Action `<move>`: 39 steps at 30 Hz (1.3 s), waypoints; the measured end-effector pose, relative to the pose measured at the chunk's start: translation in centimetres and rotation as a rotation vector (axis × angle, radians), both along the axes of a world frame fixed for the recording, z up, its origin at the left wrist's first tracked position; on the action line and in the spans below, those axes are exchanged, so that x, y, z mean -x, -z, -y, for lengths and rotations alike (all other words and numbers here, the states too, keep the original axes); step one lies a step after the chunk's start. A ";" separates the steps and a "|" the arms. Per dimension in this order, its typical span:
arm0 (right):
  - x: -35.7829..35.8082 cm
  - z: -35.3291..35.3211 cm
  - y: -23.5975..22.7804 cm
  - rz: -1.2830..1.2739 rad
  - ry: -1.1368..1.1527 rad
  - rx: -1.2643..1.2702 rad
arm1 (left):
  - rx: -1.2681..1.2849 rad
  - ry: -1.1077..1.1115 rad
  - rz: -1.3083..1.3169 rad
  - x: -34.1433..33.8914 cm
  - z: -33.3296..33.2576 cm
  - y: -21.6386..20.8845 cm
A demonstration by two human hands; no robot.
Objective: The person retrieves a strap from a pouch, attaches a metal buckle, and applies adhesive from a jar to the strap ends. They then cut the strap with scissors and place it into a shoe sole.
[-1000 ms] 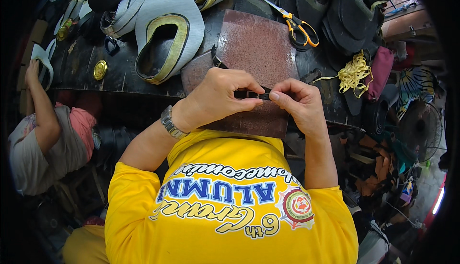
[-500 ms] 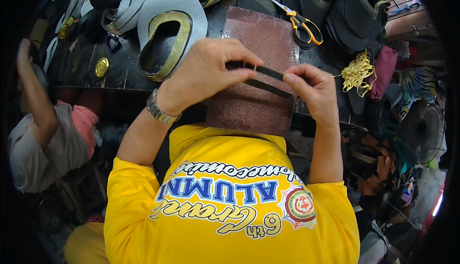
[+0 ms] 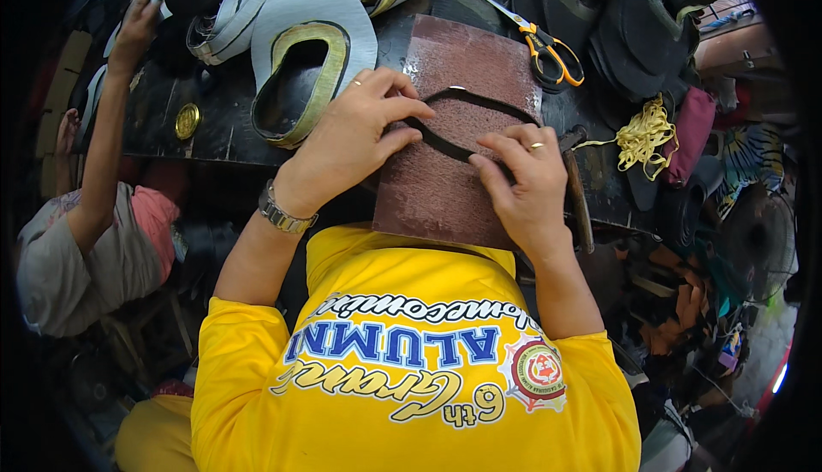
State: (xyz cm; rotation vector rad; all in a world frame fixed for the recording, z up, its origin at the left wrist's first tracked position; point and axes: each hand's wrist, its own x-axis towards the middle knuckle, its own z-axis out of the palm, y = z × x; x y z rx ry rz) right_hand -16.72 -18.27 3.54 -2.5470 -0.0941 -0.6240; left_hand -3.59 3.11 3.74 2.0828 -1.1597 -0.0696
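Note:
A thin black strip (image 3: 445, 146) curves in a loop over a brown, worn board (image 3: 435, 194) that leans from the table edge toward my lap. My left hand (image 3: 355, 129), with a watch on its wrist, pinches the strip between thumb and fingers at the left of the board. Lower and to the right, the thumb and fingertips of my right hand (image 3: 527, 176) close on the strip's near run. The far run arches across the board, bearing a small pale spot, and passes behind my right hand.
Orange-handled scissors (image 3: 552, 54) lie by the board's far right corner. A hammer-like tool (image 3: 578, 198) rests right of my right hand, near yellow cord (image 3: 647, 140). Curved grey pieces (image 3: 318, 14), dark stacked pieces (image 3: 642, 35) and a gold lid (image 3: 187, 121) surround it. A co-worker's arm (image 3: 107, 134) rises at left.
My right hand has moved left and down along the strip, which now bows into a wider loop. The tool at right has come into view. The co-worker's arm has shifted right and reaches higher.

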 end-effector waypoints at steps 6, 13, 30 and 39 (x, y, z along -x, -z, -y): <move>0.2 0.7 0.5 -0.197 -0.065 -0.374 | -0.033 0.001 0.171 -0.1 0.3 0.3; 1.1 3.5 -0.8 -0.503 0.007 -1.034 | 0.066 0.143 -0.003 -0.2 0.4 -0.7; 1.5 3.9 -0.3 -0.497 0.053 -0.844 | 0.138 0.183 0.058 -1.0 0.8 0.3; 0.9 2.0 0.0 -0.082 0.162 -0.044 | -0.043 0.017 0.200 -1.0 1.9 0.2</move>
